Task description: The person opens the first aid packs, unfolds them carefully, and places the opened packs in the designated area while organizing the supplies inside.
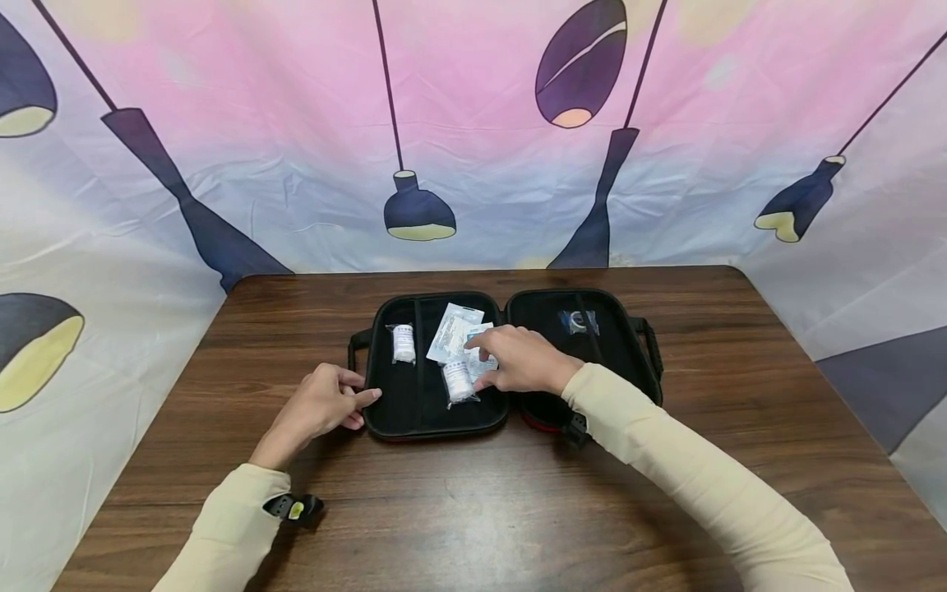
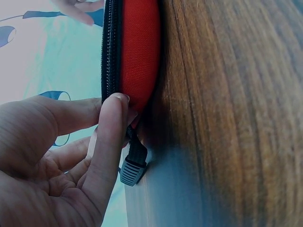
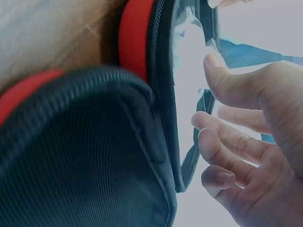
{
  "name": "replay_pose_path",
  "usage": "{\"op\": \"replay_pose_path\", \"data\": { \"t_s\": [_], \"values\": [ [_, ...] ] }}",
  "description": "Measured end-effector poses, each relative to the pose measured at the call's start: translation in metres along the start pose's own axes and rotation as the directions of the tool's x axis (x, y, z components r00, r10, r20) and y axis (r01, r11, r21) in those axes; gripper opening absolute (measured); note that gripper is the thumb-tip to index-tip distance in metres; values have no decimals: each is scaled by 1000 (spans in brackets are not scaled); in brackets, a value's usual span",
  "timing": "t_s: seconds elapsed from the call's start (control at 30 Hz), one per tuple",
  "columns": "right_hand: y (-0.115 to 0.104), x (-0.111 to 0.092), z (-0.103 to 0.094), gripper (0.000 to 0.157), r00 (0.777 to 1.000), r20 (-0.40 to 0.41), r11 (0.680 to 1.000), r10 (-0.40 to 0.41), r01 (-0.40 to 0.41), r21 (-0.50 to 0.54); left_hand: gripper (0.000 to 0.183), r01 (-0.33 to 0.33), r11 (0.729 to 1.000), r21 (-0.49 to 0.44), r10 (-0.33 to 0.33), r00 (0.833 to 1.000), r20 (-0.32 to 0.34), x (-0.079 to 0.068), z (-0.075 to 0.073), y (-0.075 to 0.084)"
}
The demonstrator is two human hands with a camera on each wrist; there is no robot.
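A zip case (image 1: 395, 411), black inside and red outside, lies unfolded on the table. My left hand (image 1: 318, 403) pinches its front left corner between thumb and fingers; the left wrist view shows them on the zipped red edge (image 2: 139, 52). Over the left half hovers my right hand (image 1: 525, 358), its fingers loosely bent and spread with nothing between them. Below those fingers are flat white packets (image 1: 447, 333), partly covered by the hand, and a white roll in clear wrap (image 1: 458, 382). Another wrapped white roll (image 1: 403, 344) sits under the elastic strap at left.
In the case's right half (image 1: 533, 325), a small clear-wrapped item (image 1: 579, 321) sits at the strap. A carry handle (image 1: 651, 345) sticks out on the right. Brown wooden table (image 1: 444, 510) surrounds the case, and a patterned cloth (image 1: 488, 148) hangs behind its far edge.
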State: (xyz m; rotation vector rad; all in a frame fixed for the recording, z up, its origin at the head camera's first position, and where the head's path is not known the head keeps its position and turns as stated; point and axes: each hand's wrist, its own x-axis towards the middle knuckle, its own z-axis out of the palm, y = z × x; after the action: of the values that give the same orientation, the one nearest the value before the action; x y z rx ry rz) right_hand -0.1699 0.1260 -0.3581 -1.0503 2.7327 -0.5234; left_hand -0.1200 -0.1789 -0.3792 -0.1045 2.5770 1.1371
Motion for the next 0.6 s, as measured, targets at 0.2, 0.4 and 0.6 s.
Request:
{"op": "replay_pose_path", "data": {
  "t_s": [0.2, 0.4, 0.6],
  "values": [
    [-6, 5, 9, 59, 999, 42, 1000, 17, -17, -6, 54, -1, 1000, 0, 1, 1000, 0, 0, 1, 0],
    [-7, 8, 12, 61, 997, 75, 999, 34, -36, 25, 55, 5, 1000, 0, -5, 1000, 0, 0, 0, -1],
    [-6, 11, 13, 61, 993, 105, 998, 50, -55, 44, 55, -1, 1000, -8, 1, 1000, 9, 2, 0, 0]
  ]
}}
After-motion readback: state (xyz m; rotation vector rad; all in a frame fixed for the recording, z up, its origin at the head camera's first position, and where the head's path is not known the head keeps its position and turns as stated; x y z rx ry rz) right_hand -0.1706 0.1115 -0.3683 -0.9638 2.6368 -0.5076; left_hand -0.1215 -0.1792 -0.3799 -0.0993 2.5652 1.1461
